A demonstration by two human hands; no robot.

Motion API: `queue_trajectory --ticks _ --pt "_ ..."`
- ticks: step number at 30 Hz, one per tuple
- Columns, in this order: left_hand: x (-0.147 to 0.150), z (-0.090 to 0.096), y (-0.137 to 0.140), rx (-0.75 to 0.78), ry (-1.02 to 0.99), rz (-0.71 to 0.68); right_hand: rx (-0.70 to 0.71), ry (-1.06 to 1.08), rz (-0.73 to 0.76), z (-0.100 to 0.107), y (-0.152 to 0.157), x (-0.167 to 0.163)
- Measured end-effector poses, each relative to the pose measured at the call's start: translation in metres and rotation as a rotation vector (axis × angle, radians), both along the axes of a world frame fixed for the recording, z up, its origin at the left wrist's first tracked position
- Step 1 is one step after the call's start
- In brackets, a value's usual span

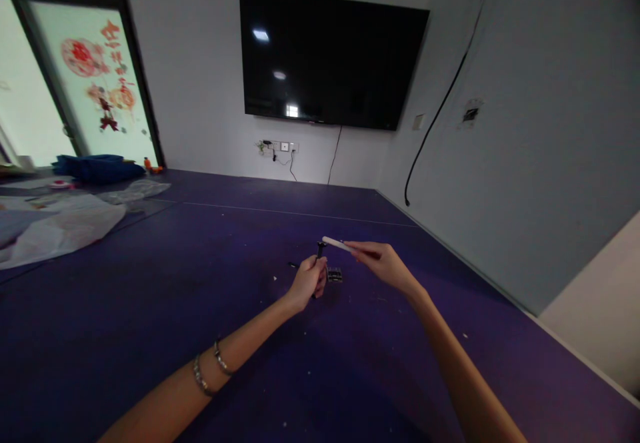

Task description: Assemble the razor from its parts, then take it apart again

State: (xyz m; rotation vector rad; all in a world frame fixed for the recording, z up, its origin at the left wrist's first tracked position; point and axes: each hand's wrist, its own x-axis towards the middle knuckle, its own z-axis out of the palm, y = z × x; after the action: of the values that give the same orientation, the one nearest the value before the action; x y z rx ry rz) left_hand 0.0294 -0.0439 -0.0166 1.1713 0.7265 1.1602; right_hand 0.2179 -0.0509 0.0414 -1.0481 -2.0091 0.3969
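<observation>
Gripping, in the head view, a slim black tool with a wider head (321, 250), wrapped upright in the left hand (309, 280) above the broad purple surface (200, 310). Pinching, over in the right hand (384, 262), a slender white blunt-ended stick (336, 244) by its near end, with the tip close to the tool's head, contact too small to confirm. Probably light and stiff, perhaps slippery along the handle: best held low, clear of the head. Spotting, beside the left hand, a small dark rectangular object (335, 274).
</observation>
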Motion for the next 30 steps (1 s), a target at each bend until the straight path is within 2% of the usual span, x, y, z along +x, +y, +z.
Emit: queue_trajectory --ticks 3,9,13,17,30 --pt "0.002 0.003 -0.004 -0.087 -0.012 0.032 0.062 -0.047 -0.024 -0.009 0.004 -0.007" --pt "0.005 0.008 -0.009 -0.198 -0.093 0.016 0.031 -0.110 0.003 -0.020 0.009 -0.008" --pt "0.005 0.009 -0.008 -0.212 -0.115 0.012 0.060 -0.038 -0.027 -0.022 0.012 -0.005" --pt "0.005 0.008 -0.007 -0.234 -0.105 0.020 0.022 -0.057 0.035 -0.021 0.012 -0.003" --pt "0.003 0.006 -0.007 -0.233 -0.155 0.007 -0.008 -0.019 0.061 -0.022 0.014 -0.002"
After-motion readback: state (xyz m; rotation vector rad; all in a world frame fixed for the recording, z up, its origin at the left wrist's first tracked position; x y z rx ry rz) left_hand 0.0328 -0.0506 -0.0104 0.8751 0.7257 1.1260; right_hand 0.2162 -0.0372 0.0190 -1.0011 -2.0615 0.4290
